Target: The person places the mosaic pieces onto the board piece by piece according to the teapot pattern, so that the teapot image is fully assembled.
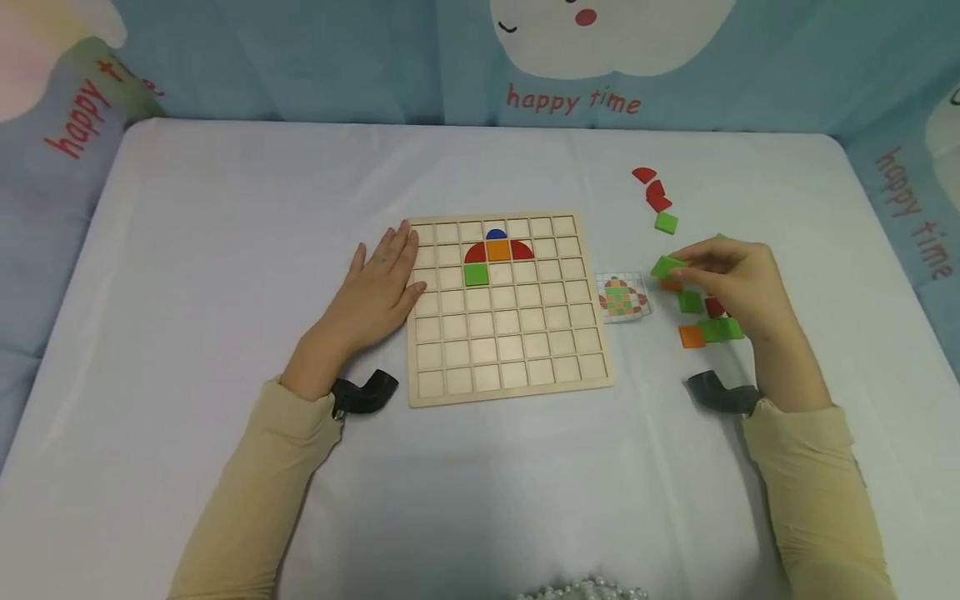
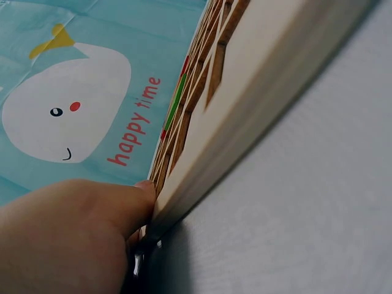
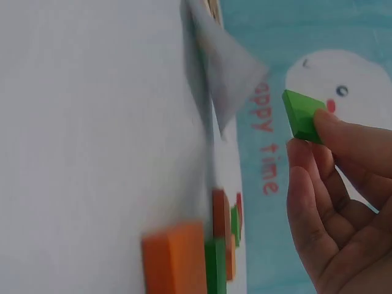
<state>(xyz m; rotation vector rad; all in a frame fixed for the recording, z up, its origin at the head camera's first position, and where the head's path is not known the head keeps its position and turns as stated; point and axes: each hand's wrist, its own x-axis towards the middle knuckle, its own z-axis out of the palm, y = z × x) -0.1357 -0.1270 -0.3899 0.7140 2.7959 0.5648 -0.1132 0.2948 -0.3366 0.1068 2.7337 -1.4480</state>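
Head: left hand [image 1: 380, 287] flat, fingers spread over the left edge of the gridded board [image 1: 506, 322], pressing rather than grasping. Right hand [image 1: 738, 279]: grip pinching a green tile [image 1: 666, 267] above the loose-tile cluster, right of the board and the pattern card [image 1: 624, 296]. I'd flag a slip: the pinch is only at the tile's edge, so it could drop among its neighbours. A low sweep of the hand, or of its black wrist mount [image 1: 720, 392], could scatter the orange tile [image 1: 692, 337] and the others. Writing: red "happy time" on the backdrop [image 1: 390, 62], three times. Can't read any text on the card; no brand visible.

Left wrist: thumb [image 2: 144, 193] against the board's edge. If I let that push go sideways, the board could slide and jostle the seated pieces. "happy time" again, beside a cartoon.

Right wrist: thumb and fingers hold the green tile tilted; a twist could flick it loose. I read "appy time", first letter hidden behind a blurred pale flap [image 3: 226, 73], possibly the card.
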